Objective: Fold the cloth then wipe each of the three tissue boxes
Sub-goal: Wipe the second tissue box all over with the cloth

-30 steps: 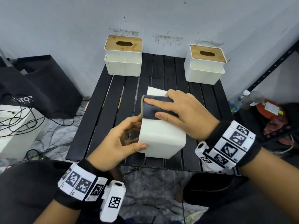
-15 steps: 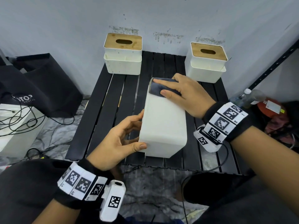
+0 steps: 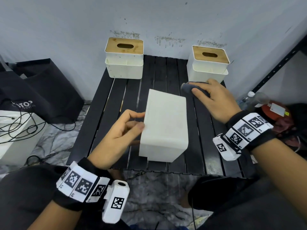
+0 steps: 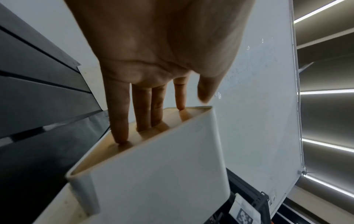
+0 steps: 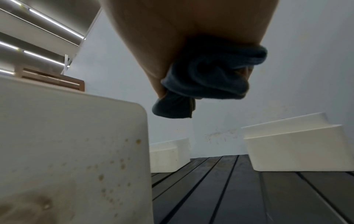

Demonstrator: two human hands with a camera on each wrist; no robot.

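A white tissue box (image 3: 164,127) lies on its side in the middle of the black slatted table (image 3: 116,90). My left hand (image 3: 139,121) rests against its left face; in the left wrist view straight fingers (image 4: 118,118) press on the wooden lid (image 4: 107,148). To the right of and beyond this box, my right hand (image 3: 199,92) grips the bunched dark blue cloth (image 3: 186,87) above the table, clear of the box; the cloth (image 5: 206,78) hangs from the fist. Two upright tissue boxes stand at the back left (image 3: 124,60) and back right (image 3: 208,65).
A grey wall runs directly behind the back boxes. Left of the table are a black bag (image 3: 41,90) and a white box with cables (image 3: 15,130). On the right stand a black rack post (image 3: 274,63), a bottle (image 3: 249,97) and a red item (image 3: 274,110).
My right hand slid the cloth along the box's upper face to its far end, then lifted off to the right. The left hand's thumb has left the near face.
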